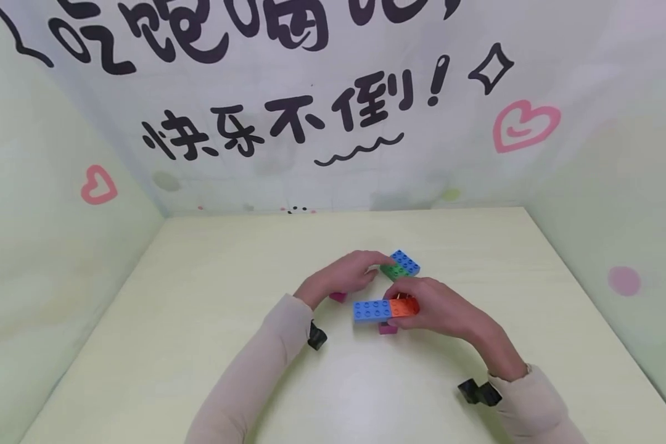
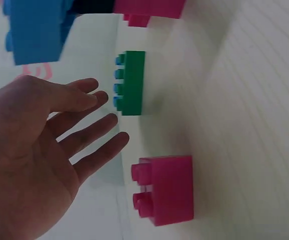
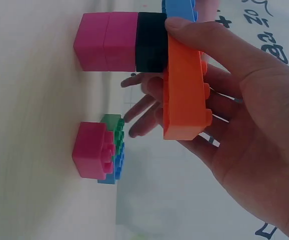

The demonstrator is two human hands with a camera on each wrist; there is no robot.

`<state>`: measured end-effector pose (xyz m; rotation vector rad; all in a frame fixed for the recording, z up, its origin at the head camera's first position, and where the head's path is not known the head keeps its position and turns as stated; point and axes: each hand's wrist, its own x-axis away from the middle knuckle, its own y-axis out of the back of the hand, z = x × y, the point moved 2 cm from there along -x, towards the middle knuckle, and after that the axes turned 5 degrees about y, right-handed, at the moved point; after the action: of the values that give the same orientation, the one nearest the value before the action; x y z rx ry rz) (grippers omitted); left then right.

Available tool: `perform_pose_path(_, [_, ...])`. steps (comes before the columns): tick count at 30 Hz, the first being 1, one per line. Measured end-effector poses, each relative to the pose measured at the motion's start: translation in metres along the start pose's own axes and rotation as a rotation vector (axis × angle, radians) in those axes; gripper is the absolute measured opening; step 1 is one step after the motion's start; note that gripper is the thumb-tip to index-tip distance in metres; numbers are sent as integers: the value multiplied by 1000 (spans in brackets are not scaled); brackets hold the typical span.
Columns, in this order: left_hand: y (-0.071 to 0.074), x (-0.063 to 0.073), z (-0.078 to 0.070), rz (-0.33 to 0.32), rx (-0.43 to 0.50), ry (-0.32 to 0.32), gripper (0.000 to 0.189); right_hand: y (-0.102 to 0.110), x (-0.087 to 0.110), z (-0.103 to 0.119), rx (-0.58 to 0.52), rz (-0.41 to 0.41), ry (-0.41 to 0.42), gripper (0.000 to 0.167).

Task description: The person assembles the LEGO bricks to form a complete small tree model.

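My right hand (image 1: 430, 305) grips an orange toy brick (image 3: 187, 95) between thumb and fingers. Beside the orange brick, a blue brick (image 1: 372, 310) juts out to the left. Both sit atop a black brick (image 3: 152, 42) and two pink bricks (image 3: 107, 42), stacked upright. My left hand (image 1: 352, 269) holds nothing; its fingers are loosely extended near a green brick (image 2: 133, 82), and contact cannot be told. A blue studded brick (image 1: 405, 260) lies with that green brick. One loose pink brick (image 2: 172, 190) is partly hidden by my left wrist in the head view.
Another pink brick (image 3: 90, 150) stands before the green and blue ones, hidden in the head view by my right hand. A pale tabletop (image 1: 200, 277) lies below, with printed white walls (image 1: 288, 179) at the back and sides. Each wrist carries a black device (image 1: 480, 393).
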<state>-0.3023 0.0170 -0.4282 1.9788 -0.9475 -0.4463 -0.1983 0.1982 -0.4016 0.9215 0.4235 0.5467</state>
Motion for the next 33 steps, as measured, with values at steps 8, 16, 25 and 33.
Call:
perform_pose_path(8, [-4, 2, -6, -35, -268, 64, 44, 12, -3, 2, 61, -11, 4, 37])
perform_pose_path(16, [-12, -6, -2, -129, -288, 152, 44, 11, -1, -6, 38, -26, -35, 38])
perform_pose_path(25, [0, 27, 0, -337, 76, 297, 37, -7, -2, -13, -46, -39, -36, 37])
perform_pose_path(33, [26, 66, -46, -320, 163, 7, 33, -5, -3, -20, -161, -87, -23, 37])
